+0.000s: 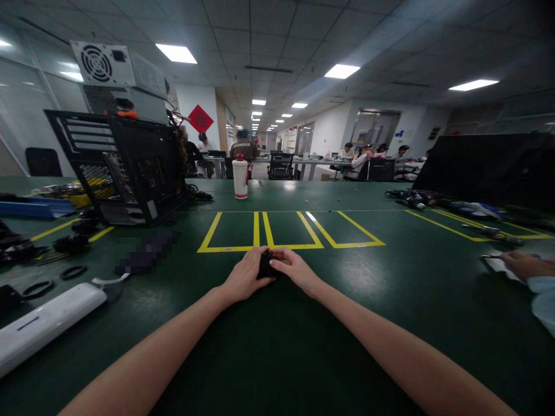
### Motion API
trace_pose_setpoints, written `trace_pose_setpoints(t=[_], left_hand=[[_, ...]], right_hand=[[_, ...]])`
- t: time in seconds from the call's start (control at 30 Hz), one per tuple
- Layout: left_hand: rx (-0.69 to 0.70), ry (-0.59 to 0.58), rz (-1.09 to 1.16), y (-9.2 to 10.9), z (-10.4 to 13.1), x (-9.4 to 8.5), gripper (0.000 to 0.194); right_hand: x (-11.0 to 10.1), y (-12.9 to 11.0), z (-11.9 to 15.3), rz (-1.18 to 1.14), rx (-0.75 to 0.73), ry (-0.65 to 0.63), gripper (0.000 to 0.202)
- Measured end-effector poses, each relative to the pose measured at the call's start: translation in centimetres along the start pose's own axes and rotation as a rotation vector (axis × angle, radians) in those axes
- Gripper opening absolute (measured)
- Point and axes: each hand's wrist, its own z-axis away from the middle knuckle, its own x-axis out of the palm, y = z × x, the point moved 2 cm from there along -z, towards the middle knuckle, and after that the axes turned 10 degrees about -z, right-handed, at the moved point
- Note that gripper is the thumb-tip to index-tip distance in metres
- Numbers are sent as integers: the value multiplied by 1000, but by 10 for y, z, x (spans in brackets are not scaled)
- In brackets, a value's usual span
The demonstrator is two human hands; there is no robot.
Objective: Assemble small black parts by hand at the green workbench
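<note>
I have both hands together at twelve o'clock, clamped on a small black piece (264,266). My left hand (248,274) wraps its nine o'clock side, probably to keep it steady, while the thumb and fingers of my right hand (295,267) close in from three, which likely gives finer control. My hands cover so much of it that I cannot tell what it is, or whether it touches the tabletop (264,358). It sits just my side of the yellow tape frames (229,249), which seem to mark set places. The white-and-red bottle (240,184) stands upright beyond them, between eleven and twelve, well out of my elbows' way. The open computer case (162,173) is at eleven; a co-worker's hand (524,267) is at two, well apart from mine.
</note>
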Motion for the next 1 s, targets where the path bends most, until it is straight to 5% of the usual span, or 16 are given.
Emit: trace_pose_setpoints(t=[0.2, 0.5, 0.8, 1.0], left_hand=[[-4, 3, 1, -1, 0, 1, 60], [2, -5, 2, 1, 0, -2, 61], [1, -14, 3, 0, 1, -2, 59], [3, -10, -18, 0, 0, 0, 61]], right_hand=[[2, -7, 5, -87, 24, -110, 31], [1, -1, 2, 1, -1, 10, 25], [1, -5, 5, -86, 38, -111, 34], [0, -3, 1, -32, -24, -18, 22]])
